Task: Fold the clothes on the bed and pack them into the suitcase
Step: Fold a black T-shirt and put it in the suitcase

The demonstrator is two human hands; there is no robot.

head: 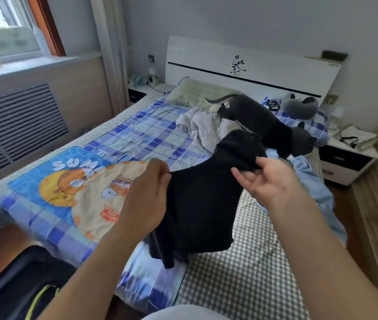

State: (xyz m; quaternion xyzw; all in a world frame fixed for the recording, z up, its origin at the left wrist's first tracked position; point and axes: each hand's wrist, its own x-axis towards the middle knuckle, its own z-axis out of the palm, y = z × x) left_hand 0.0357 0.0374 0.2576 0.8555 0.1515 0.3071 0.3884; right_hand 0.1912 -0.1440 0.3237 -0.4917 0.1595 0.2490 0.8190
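Here both hands (147, 195) hold a black garment (203, 204) beside the suitcase (19, 285).

Grey cat (261, 121) near green pillow (195, 94), white headboard (275, 72) behind, nightstand (345, 162) beside, window (3, 26) far left.

Body in view: two bare forearms coming in from the bottom edge, no sleeves showing as far as the frame goes. Left hand (147, 192) and right hand (268, 179) both bare: no gloves, rings, watch or wristband visible. Light grey/white garment patch (183, 314) at bottom centre, probably shirt or trousers, can't tell which.
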